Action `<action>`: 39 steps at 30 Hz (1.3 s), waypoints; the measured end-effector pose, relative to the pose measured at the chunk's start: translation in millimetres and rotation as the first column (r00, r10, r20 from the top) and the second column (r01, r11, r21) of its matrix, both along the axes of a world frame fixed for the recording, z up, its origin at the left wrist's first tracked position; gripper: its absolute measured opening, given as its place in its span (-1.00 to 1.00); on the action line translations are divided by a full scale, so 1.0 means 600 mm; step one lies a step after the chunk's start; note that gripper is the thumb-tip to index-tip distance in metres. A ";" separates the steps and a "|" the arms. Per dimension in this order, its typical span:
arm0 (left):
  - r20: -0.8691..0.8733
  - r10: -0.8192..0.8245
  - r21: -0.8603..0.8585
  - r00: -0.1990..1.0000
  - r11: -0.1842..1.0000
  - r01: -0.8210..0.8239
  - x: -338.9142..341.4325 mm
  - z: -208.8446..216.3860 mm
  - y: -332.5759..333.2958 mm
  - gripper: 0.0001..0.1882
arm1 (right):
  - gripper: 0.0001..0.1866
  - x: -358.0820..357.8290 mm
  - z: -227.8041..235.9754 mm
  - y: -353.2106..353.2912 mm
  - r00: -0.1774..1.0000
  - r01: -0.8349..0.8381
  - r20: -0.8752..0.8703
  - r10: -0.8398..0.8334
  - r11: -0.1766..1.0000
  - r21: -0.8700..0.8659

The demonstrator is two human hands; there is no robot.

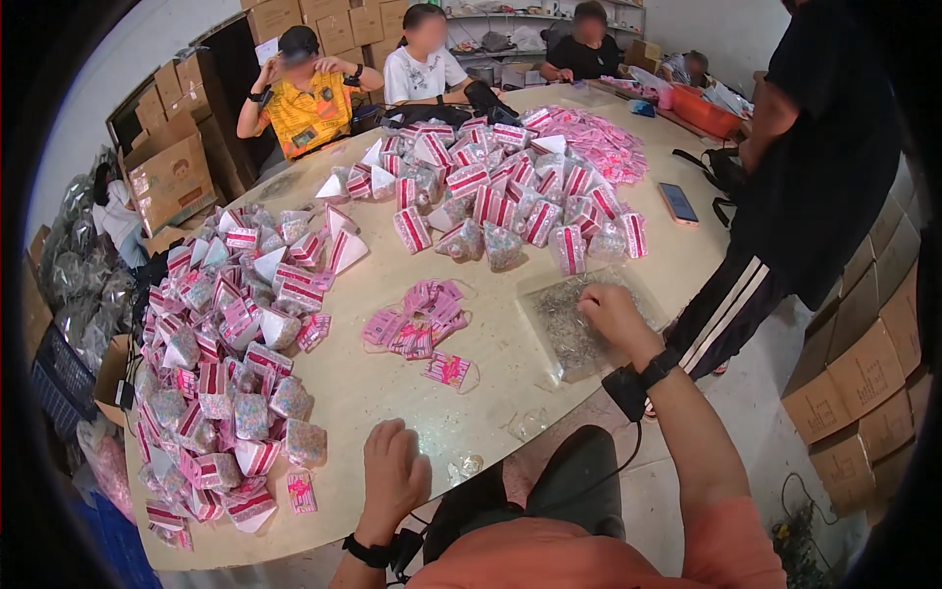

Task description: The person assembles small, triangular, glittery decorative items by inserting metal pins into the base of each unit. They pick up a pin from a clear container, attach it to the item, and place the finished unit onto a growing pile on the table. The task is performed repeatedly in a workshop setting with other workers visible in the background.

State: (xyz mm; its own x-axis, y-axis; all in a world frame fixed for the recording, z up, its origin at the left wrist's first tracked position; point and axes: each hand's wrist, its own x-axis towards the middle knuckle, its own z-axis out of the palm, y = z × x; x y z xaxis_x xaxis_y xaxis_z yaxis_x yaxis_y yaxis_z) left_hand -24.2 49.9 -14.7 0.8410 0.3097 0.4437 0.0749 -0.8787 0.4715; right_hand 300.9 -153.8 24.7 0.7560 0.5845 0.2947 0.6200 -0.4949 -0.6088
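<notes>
Over the shallow clear tray (538, 312) at the table's right edge, my right hand (610, 312) has its fingers bent together. Beneath it lie many tiny shiny pieces (564, 339); what its fingertips pinch, if anything, is too small to make out. My left hand (394, 469) rests curled on the near table edge, its fingers folded with nothing visible in them. Between the hands and farther in lies a loose heap of pink printed tags (417, 319) with thin loops. One pink tag (451, 370) lies apart, nearest me.
Wedge-shaped packs in clear bags pile up on the left (235, 324) and far middle (491, 187) of the table (363, 393). A phone (679, 203) lies at right. Several people sit or stand around. Stacked cartons (863, 383) stand at right; a small clear bag (465, 467) lies by my left hand.
</notes>
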 end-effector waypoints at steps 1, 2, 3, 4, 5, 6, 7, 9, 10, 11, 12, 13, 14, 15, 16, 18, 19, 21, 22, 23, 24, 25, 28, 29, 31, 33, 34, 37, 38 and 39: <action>-0.001 0.000 0.009 1.000 1.000 0.000 0.000 -0.001 0.001 -0.65 | -0.87 -0.002 0.001 0.000 1.000 -0.001 0.018 0.001 1.000 0.021; -0.002 -0.001 0.018 1.000 1.000 0.001 0.000 -0.003 0.001 -0.64 | -0.87 -0.004 0.002 0.000 0.999 -0.003 0.036 0.002 0.999 0.042; -0.003 -0.001 0.026 1.000 1.000 0.001 -0.001 -0.004 0.001 -0.64 | -0.88 -0.005 0.003 0.000 0.999 -0.006 0.054 0.002 0.998 0.064; -0.005 -0.003 0.026 1.000 1.000 0.003 -0.001 -0.003 0.001 -0.64 | -0.89 -0.005 0.002 -0.002 0.998 -0.009 0.058 0.005 0.998 0.065; -0.007 -0.005 0.027 1.000 1.000 0.005 0.000 -0.002 0.001 -0.64 | -0.90 -0.005 0.001 -0.003 0.998 -0.012 0.061 0.008 0.998 0.067; -0.010 -0.007 0.027 1.000 1.000 0.007 0.000 -0.002 0.001 -0.64 | -0.90 -0.005 0.001 -0.004 0.998 -0.016 0.064 0.011 0.998 0.068; -0.008 -0.006 0.033 1.000 0.999 0.007 0.000 -0.003 0.000 -0.64 | -0.90 -0.006 0.001 -0.005 0.998 -0.012 0.063 0.008 0.998 0.064; -0.004 -0.005 0.044 1.000 0.999 0.005 0.001 -0.006 0.001 -0.65 | -0.91 -0.006 0.001 -0.005 0.998 -0.004 0.061 0.000 0.998 0.057; -0.005 -0.004 0.042 1.000 0.999 0.004 0.001 -0.005 0.000 -0.65 | -0.90 -0.005 0.000 -0.005 0.998 0.001 0.067 -0.006 0.998 0.067; -0.006 -0.003 0.040 1.000 0.999 0.003 0.002 -0.003 -0.001 -0.65 | -0.90 -0.004 0.000 -0.004 0.997 0.006 0.073 -0.012 0.997 0.078; -0.007 -0.002 0.038 1.000 0.999 0.002 0.002 -0.003 -0.002 -0.66 | -0.90 -0.003 -0.001 -0.004 0.997 0.011 0.080 -0.018 0.996 0.088; -0.006 -0.002 0.035 1.000 0.999 0.002 0.002 -0.003 -0.002 -0.66 | -0.89 -0.003 0.001 -0.004 0.997 0.009 0.069 -0.015 0.995 0.095; -0.005 -0.002 0.031 1.000 1.000 0.002 0.002 -0.004 -0.002 -0.66 | -0.89 -0.004 0.005 -0.004 0.998 0.007 0.059 -0.013 0.995 0.101; -0.004 -0.002 0.027 1.000 1.000 0.002 0.002 -0.004 -0.002 -0.66 | -0.89 -0.005 0.007 -0.005 0.999 0.005 0.048 -0.011 0.994 0.108; -0.002 -0.004 0.030 1.000 1.000 0.004 0.002 -0.004 -0.002 -0.66 | -0.89 -0.005 0.007 -0.005 0.999 0.004 0.034 -0.009 0.992 0.123; 0.000 -0.007 0.035 1.000 0.999 0.007 0.002 -0.004 -0.001 -0.66 | -0.91 -0.003 0.006 -0.008 1.000 0.004 0.006 -0.005 0.988 0.152; 0.002 -0.006 0.033 1.000 0.999 0.006 0.002 -0.004 -0.002 -0.66 | -0.92 -0.003 0.007 -0.010 0.999 0.011 -0.054 -0.003 0.989 0.146; 0.004 -0.004 0.030 1.000 1.000 0.004 0.002 -0.002 -0.003 -0.66 | -0.94 -0.001 0.009 -0.014 0.985 0.025 -0.173 -0.002 0.991 0.132; 0.002 -0.003 0.034 1.000 0.999 0.003 0.002 -0.001 -0.003 -0.66 | -0.95 0.001 0.007 -0.016 0.982 0.031 -0.191 -0.005 0.991 0.131; 0.000 -0.002 0.037 1.000 0.999 0.002 0.002 0.001 -0.004 -0.66 | -0.95 0.005 0.002 -0.017 0.978 0.036 -0.209 -0.008 0.991 0.131; -0.003 -0.001 0.041 1.000 0.999 0.001 0.003 0.001 -0.004 -0.65 | -0.95 0.006 0.000 -0.019 0.974 0.042 -0.226 -0.012 0.991 0.130; 0.002 0.001 0.054 1.000 0.999 -0.001 0.002 0.000 -0.004 -0.66 | -0.95 0.006 -0.001 -0.021 0.975 0.040 -0.222 -0.013 0.992 0.121; 0.013 0.005 0.084 1.000 0.996 -0.006 0.003 -0.007 -0.001 -0.66 | -0.93 0.008 -0.003 -0.028 0.979 0.035 -0.203 -0.014 0.994 0.101; 0.015 0.004 0.088 1.000 0.996 -0.005 0.004 -0.008 -0.001 -0.66 | -0.93 0.012 -0.006 -0.031 0.981 0.032 -0.195 -0.013 0.995 0.096; 0.004 0.008 0.089 1.000 0.996 -0.009 0.004 -0.009 -0.001 -0.65 | -0.91 0.017 -0.006 -0.034 0.988 0.020 -0.153 -0.005 0.995 0.098; -0.023 0.019 0.081 1.000 0.997 -0.017 0.002 -0.005 -0.003 -0.65 | -0.90 0.016 -0.002 -0.033 0.996 0.001 -0.087 0.009 0.994 0.109; -0.026 0.020 0.083 0.999 0.996 -0.018 0.002 -0.005 -0.002 -0.65 | -0.90 0.013 0.003 -0.031 0.996 0.011 -0.090 -0.002 0.995 0.097; -0.031 0.022 0.084 0.999 0.996 -0.019 0.001 -0.005 -0.002 -0.65 | -0.89 0.005 0.012 -0.030 0.995 0.032 -0.098 -0.025 0.996 0.079; -0.029 0.021 0.082 0.999 0.996 -0.018 0.001 -0.006 -0.002 -0.65 | -0.89 0.005 0.011 -0.031 0.995 0.034 -0.100 -0.025 0.996 0.085; -0.028 0.020 0.079 0.999 0.997 -0.018 0.001 -0.006 -0.001 -0.65 | -0.89 0.005 0.011 -0.031 0.994 0.035 -0.102 -0.025 0.995 0.091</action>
State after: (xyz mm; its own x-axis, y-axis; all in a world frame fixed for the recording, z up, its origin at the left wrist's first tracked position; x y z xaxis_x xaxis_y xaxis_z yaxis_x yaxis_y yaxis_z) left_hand -23.6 49.1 -18.6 0.8480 0.2905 0.4433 0.1041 -0.9114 0.3981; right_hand 304.1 -172.4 31.0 0.8015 0.5347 0.2679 0.5386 -0.4508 -0.7118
